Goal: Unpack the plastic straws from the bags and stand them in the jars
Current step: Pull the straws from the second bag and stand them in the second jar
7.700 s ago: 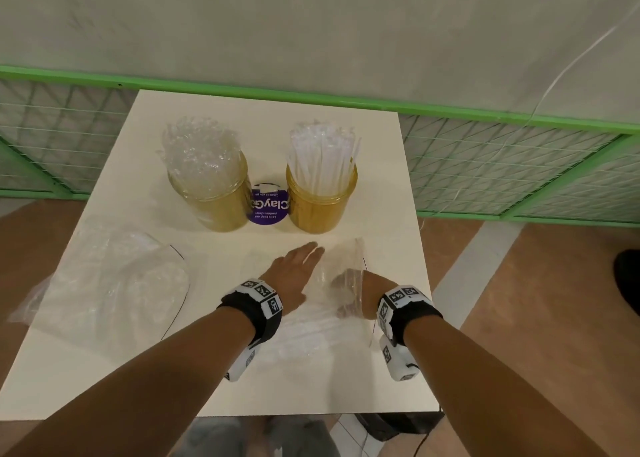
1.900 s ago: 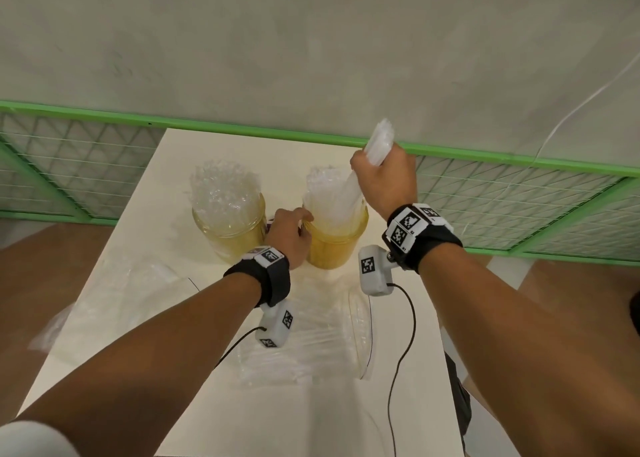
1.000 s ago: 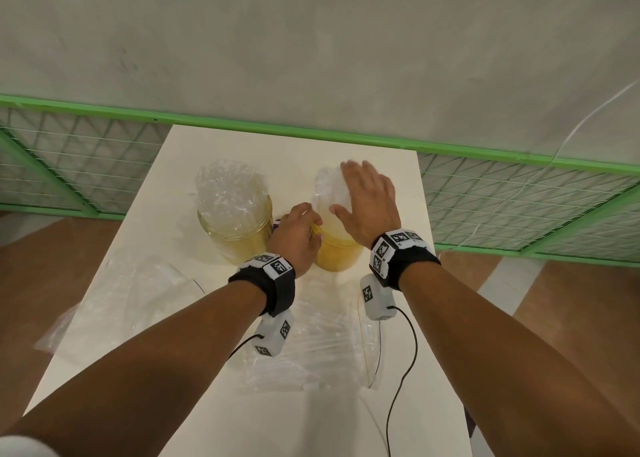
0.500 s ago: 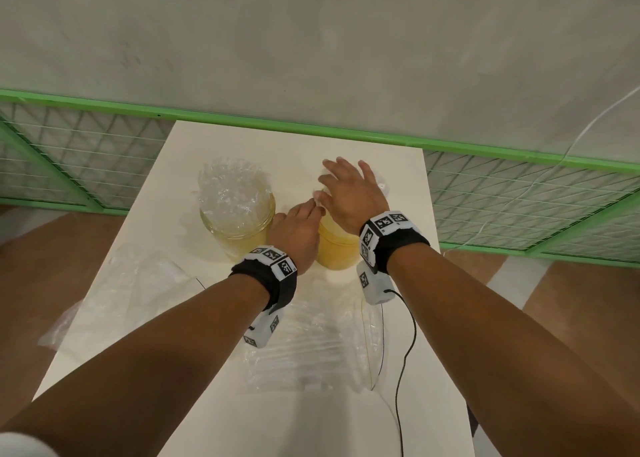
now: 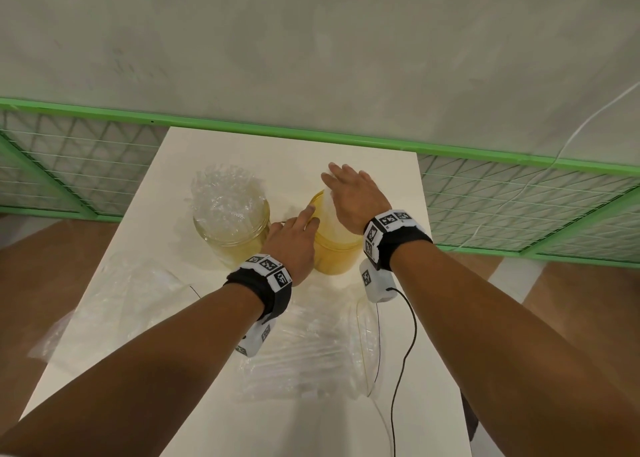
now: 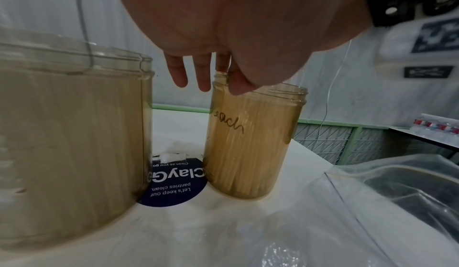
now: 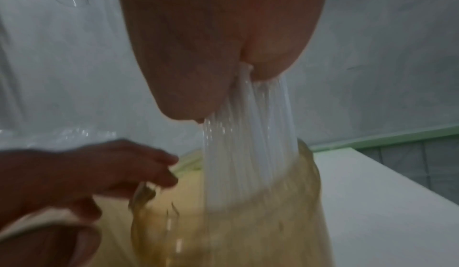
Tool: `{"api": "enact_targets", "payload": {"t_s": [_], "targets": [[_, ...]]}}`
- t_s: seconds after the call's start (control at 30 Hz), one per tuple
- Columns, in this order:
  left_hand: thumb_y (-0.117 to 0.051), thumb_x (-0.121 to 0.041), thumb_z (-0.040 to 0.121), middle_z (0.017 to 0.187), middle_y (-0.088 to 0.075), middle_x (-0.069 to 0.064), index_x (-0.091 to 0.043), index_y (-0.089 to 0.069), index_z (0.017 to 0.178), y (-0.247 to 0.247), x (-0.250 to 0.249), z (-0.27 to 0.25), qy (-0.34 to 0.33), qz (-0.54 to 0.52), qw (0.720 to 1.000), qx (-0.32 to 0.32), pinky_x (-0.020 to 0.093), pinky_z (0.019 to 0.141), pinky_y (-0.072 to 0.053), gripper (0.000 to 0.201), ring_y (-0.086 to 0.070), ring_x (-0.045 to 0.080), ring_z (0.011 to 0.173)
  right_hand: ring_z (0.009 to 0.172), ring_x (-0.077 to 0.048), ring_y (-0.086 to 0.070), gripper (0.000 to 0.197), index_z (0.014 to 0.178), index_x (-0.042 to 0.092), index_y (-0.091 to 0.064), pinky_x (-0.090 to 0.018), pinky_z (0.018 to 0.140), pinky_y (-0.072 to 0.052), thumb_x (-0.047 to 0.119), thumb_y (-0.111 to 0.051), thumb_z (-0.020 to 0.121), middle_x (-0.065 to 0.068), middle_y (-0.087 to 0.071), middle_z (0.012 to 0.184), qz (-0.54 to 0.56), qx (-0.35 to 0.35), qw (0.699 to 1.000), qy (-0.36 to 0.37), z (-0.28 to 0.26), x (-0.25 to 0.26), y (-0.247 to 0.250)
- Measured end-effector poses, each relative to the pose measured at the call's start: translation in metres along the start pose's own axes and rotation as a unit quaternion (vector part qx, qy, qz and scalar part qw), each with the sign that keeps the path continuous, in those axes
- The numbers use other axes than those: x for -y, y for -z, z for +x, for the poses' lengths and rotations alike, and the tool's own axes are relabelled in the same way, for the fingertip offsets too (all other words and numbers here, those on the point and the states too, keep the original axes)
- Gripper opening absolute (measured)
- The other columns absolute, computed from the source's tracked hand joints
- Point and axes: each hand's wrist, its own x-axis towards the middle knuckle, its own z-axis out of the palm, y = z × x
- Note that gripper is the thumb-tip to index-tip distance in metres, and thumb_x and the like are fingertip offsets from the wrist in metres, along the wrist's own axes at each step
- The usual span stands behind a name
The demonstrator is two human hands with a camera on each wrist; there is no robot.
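Two jars stand at the back of the white table (image 5: 214, 418). The left jar (image 5: 231, 230) is full of clear straws. The amber right jar (image 5: 334, 254) holds white straws (image 7: 248, 134). My right hand (image 5: 351, 198) lies flat on the straw tops, its palm pressing them down, as the right wrist view shows. My left hand (image 5: 298, 235) rests at the right jar's near-left rim (image 6: 223, 79), its fingers loosely extended. A clear bag (image 5: 311, 349) with straws still in it lies in front of the jars, under my forearms.
A crumpled empty clear bag (image 5: 117, 304) lies at the table's left edge. A round purple sticker (image 6: 174, 185) sits between the jars. A black cable (image 5: 401, 363) trails from my right wrist camera. Green mesh fencing (image 5: 519, 193) and a wall stand behind the table.
My right hand lowered a bundle of straws into the right jar, let go, and now lies flat on their tops. My left hand stayed at the jar's rim, its fingers stretching out.
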Motion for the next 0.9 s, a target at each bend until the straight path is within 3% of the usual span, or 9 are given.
{"api": "enact_targets", "payload": {"t_s": [0.07, 0.17, 0.3, 0.47, 0.53, 0.6, 0.67, 0.77, 0.9], "targets": [[-0.047, -0.018, 0.095, 0.165, -0.010, 0.004, -0.016, -0.030, 0.150, 0.001, -0.001, 0.002, -0.004, -0.006, 1.000, 0.002, 0.046, 0.107, -0.032, 0.058, -0.035, 0.025, 0.141, 0.155, -0.026, -0.018, 0.050, 0.159, 0.022, -0.031, -0.049, 0.125, -0.014, 0.025, -0.031, 0.109, -0.002, -0.021, 0.169, 0.000, -0.004, 1.000, 0.012, 0.001, 0.000, 0.010], [-0.050, -0.016, 0.092, 0.165, -0.014, 0.005, -0.017, -0.030, 0.150, 0.003, 0.000, 0.002, 0.003, -0.042, 0.999, -0.007, 0.048, 0.112, -0.030, 0.061, -0.031, 0.026, 0.144, 0.153, -0.026, -0.023, 0.050, 0.155, 0.025, -0.040, -0.049, 0.125, -0.015, 0.035, -0.036, 0.106, -0.001, -0.032, 0.165, 0.038, -0.088, 0.995, 0.030, -0.002, 0.002, 0.021], [-0.054, -0.015, 0.091, 0.160, -0.024, 0.009, -0.013, -0.033, 0.148, 0.003, 0.002, -0.006, 0.002, -0.078, 0.996, -0.044, 0.051, 0.110, -0.035, 0.061, -0.035, 0.029, 0.141, 0.133, -0.024, -0.047, 0.043, 0.138, 0.022, -0.060, -0.042, 0.110, -0.031, 0.040, -0.050, 0.100, 0.000, -0.058, 0.140, 0.123, -0.215, 0.969, -0.001, -0.020, 0.004, 0.027], [-0.054, -0.007, 0.081, 0.114, -0.052, 0.013, -0.008, -0.054, 0.117, 0.001, 0.002, -0.023, -0.002, -0.070, 0.994, -0.083, 0.045, 0.086, -0.044, 0.036, -0.053, 0.034, 0.099, 0.087, -0.016, -0.058, 0.022, 0.102, 0.019, -0.064, -0.035, 0.080, -0.045, 0.038, -0.053, 0.098, 0.004, -0.064, 0.093, 0.238, -0.292, 0.922, -0.087, -0.052, -0.007, 0.038], [-0.056, -0.004, 0.079, 0.108, -0.053, 0.011, -0.009, -0.054, 0.109, -0.003, 0.000, -0.032, -0.001, -0.087, 0.996, -0.038, 0.041, 0.082, -0.045, 0.030, -0.055, 0.033, 0.097, 0.070, -0.018, -0.058, 0.025, 0.087, 0.022, -0.056, -0.031, 0.064, -0.045, 0.043, -0.050, 0.099, 0.007, -0.061, 0.073, 0.268, -0.261, 0.915, -0.153, -0.066, -0.015, 0.034], [-0.056, -0.006, 0.081, 0.116, -0.053, 0.009, -0.011, -0.049, 0.116, -0.007, -0.004, -0.044, 0.015, -0.075, 0.995, 0.072, 0.040, 0.085, -0.045, 0.036, -0.054, 0.030, 0.104, 0.066, -0.025, -0.060, 0.034, 0.076, 0.024, -0.050, -0.032, 0.060, -0.043, 0.051, -0.044, 0.096, 0.004, -0.060, 0.067, 0.247, -0.204, 0.921, -0.223, -0.083, -0.026, 0.017], [-0.056, -0.010, 0.082, 0.123, -0.047, 0.006, -0.015, -0.041, 0.126, -0.014, -0.007, -0.059, 0.016, 0.002, 0.986, 0.167, 0.040, 0.092, -0.042, 0.047, -0.051, 0.027, 0.111, 0.074, -0.031, -0.062, 0.036, 0.077, 0.023, -0.052, -0.032, 0.064, -0.044, 0.052, -0.040, 0.094, -0.005, -0.065, 0.079, 0.212, -0.095, 0.934, -0.270, -0.103, -0.033, -0.005], [-0.057, -0.014, 0.078, 0.127, -0.040, 0.004, -0.020, -0.034, 0.135, -0.028, -0.009, -0.078, -0.002, 0.104, 0.968, 0.226, 0.040, 0.096, -0.038, 0.062, -0.045, 0.025, 0.115, 0.088, -0.035, -0.065, 0.034, 0.094, 0.015, -0.063, -0.034, 0.073, -0.048, 0.042, -0.043, 0.097, -0.013, -0.067, 0.099, 0.167, 0.091, 0.934, -0.302, -0.130, -0.037, -0.041], [-0.064, -0.029, 0.075, 0.145, -0.028, 0.002, -0.028, -0.021, 0.148, -0.043, -0.001, -0.093, 0.029, 0.096, 0.951, 0.291, 0.046, 0.104, -0.029, 0.085, -0.032, 0.026, 0.133, 0.094, -0.029, -0.073, 0.020, 0.097, 0.010, -0.073, -0.036, 0.083, -0.059, 0.023, -0.059, 0.093, -0.010, -0.074, 0.105, 0.141, 0.293, 0.905, -0.276, -0.160, -0.026, -0.081]]}}
